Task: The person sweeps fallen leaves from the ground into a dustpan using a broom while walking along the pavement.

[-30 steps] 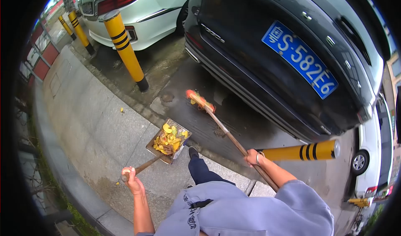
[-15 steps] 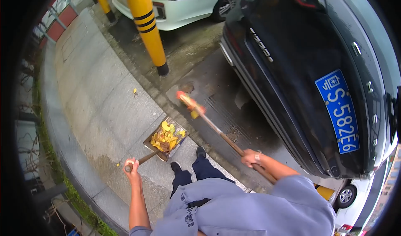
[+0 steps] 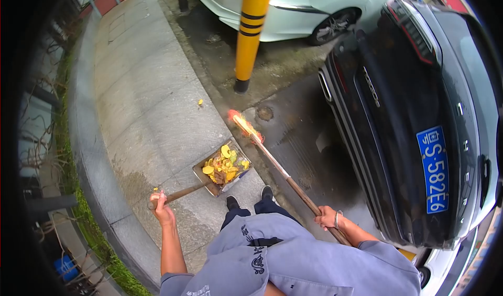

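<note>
My left hand [image 3: 163, 208] is closed around the wooden handle of a dustpan [image 3: 199, 171]. Yellow leaves [image 3: 226, 162] and some brown ones lie in the pan, which is over the pavement just ahead of my feet. My right hand [image 3: 328, 218], with a bracelet at the wrist, grips the long shaft of a broom [image 3: 293, 184]. Its red and yellow bristle head [image 3: 245, 127] is at the pavement's edge, beyond the dustpan and apart from it. Whether the bristles touch the ground I cannot tell.
A single yellow leaf [image 3: 200, 102] lies farther up the pavement [image 3: 152, 81]. A yellow-and-black bollard [image 3: 248, 44] stands beside the kerb. A dark car [image 3: 387, 118] is parked at right, a white car [image 3: 293, 13] behind. A low kerb wall [image 3: 86, 133] curves along the left.
The view has swung left, so the cars and bollard sit farther right. Relative to the dustpan, the broom head has come nearer the pavement's edge. Both hands keep their grips.
</note>
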### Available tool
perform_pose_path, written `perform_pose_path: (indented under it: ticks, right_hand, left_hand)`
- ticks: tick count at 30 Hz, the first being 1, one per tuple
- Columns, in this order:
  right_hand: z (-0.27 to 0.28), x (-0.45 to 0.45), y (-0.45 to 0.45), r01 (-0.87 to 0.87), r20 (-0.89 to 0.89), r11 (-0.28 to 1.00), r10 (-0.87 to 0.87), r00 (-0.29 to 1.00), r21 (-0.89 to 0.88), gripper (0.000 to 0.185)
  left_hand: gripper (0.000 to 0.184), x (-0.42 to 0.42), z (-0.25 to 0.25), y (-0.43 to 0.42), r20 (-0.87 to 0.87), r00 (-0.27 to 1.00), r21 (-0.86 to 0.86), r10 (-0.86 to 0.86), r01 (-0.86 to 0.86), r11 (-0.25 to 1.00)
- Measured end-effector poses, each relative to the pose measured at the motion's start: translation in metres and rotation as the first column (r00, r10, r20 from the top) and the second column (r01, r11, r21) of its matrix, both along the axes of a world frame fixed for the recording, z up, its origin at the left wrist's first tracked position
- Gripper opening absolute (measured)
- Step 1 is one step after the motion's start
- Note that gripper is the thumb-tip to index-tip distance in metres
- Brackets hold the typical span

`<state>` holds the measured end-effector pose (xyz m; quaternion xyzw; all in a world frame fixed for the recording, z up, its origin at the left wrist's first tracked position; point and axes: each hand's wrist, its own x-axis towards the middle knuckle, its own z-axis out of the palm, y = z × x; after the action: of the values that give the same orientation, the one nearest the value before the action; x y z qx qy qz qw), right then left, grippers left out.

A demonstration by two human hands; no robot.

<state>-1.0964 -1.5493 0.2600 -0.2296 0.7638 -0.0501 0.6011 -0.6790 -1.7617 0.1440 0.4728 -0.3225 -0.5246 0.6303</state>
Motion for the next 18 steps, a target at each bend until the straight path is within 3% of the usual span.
perform_pose_path:
  ticks: [5, 13, 18]
  right_hand:
    - [-0.008, 0.026, -0.062, -0.031, 0.016, 0.999, 0.032, 0.999, -0.03, 0.013]
    - [-0.045, 0.035, -0.259, -0.317, -0.065, 0.936, 0.311, 0.948, -0.152, 0.012]
    - [-0.072, 0.051, -0.424, -0.607, -0.261, 0.794, 0.58, 0.772, -0.028, 0.015]
  left_hand:
    - [0.02, 0.044, 0.019, -0.018, -0.045, 0.953, 0.019, 0.299, -0.298, 0.954]
    - [0.018, 0.045, -0.002, -0.085, -0.032, 0.918, 0.052, 0.395, -0.393, 0.918]
    - [0.02, 0.023, -0.006, -0.147, 0.062, 0.915, 0.121, 0.398, -0.403, 0.907]
